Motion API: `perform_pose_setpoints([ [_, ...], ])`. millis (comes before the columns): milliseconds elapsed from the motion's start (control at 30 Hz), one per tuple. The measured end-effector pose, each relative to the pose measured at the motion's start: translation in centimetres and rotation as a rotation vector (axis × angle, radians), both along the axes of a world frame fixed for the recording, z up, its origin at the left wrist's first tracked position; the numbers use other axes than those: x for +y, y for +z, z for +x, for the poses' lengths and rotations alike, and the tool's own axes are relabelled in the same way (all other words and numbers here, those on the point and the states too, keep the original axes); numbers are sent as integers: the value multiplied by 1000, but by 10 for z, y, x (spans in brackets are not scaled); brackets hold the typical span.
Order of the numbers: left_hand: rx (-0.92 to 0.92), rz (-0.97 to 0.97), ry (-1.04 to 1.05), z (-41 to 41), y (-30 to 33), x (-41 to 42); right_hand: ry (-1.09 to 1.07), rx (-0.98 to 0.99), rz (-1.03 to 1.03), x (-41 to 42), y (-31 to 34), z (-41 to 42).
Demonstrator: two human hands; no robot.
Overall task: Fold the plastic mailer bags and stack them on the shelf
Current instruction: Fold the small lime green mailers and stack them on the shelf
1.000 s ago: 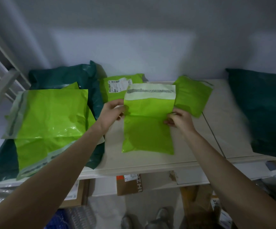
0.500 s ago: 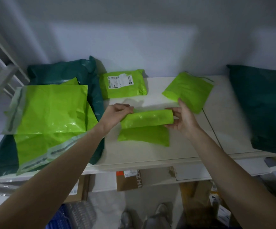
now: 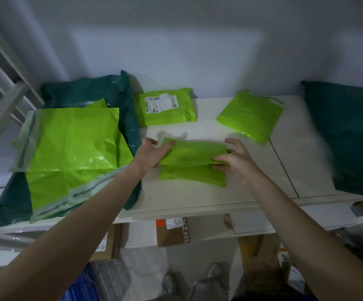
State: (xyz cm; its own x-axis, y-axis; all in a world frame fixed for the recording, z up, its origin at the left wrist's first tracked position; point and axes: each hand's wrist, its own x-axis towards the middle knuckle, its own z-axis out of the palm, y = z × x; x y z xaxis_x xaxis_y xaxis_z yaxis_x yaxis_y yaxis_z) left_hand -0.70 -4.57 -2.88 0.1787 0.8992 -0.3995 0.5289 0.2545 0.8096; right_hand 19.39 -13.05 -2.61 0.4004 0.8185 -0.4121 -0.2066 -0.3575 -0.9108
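- Half-folded green mailer [image 3: 192,164] lying flat on shelf [image 3: 198,198], directly ahead, between both hands; long axis left to right.
- Left hand [image 3: 152,154] gripping left end of folded flap, fingers curled over it.
- Right hand [image 3: 233,158] pinching right end, equally near.
- Lower panel exposed toward front edge; judged next: second fold toward body.
- Folded green bag [image 3: 250,116] just behind right, labelled parcel [image 3: 165,106] behind left, flat green mailers [image 3: 74,137] left, dark cushion [image 3: 349,135] far right.
- No obstruction in fold path.
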Motion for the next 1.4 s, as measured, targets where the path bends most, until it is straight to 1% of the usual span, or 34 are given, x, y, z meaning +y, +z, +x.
perform_pose_setpoints([
  [100,-180,-177,25,-2,2,-4,-10,-22,-20,-2,0,-3],
  [167,-231,-220,21,-3,1,-7,-18,-44,-37,-4,-1,-4],
  [267,-226,-192,11,-3,-4,-8,-75,-79,-2,-8,-6,-5],
  [367,-232,-158,18,-1,-6,-10,-90,-157,28,-13,-11,-7],
  [533,-167,-67,-14,-1,-5,-14,-74,-435,14,-26,-12,-8],
  [800,-166,59,-26,-3,-12,-24,-46,-542,52,-42,-9,-14],
  [967,-148,91,-1,-2,-14,-28,-35,-563,58,-43,-13,-15],
  [1067,-88,119,-5,-1,-11,-29,-32,-574,58,-44,-14,-16],
  [1167,135,251,-85,1,-5,-32,-23,-608,47,-45,-17,-17],
  [1233,229,338,-125,2,-4,-34,-24,-632,40,-46,-21,-18],
  [1400,289,423,-173,-1,-14,-41,-32,-664,54,-50,-25,-20],
])
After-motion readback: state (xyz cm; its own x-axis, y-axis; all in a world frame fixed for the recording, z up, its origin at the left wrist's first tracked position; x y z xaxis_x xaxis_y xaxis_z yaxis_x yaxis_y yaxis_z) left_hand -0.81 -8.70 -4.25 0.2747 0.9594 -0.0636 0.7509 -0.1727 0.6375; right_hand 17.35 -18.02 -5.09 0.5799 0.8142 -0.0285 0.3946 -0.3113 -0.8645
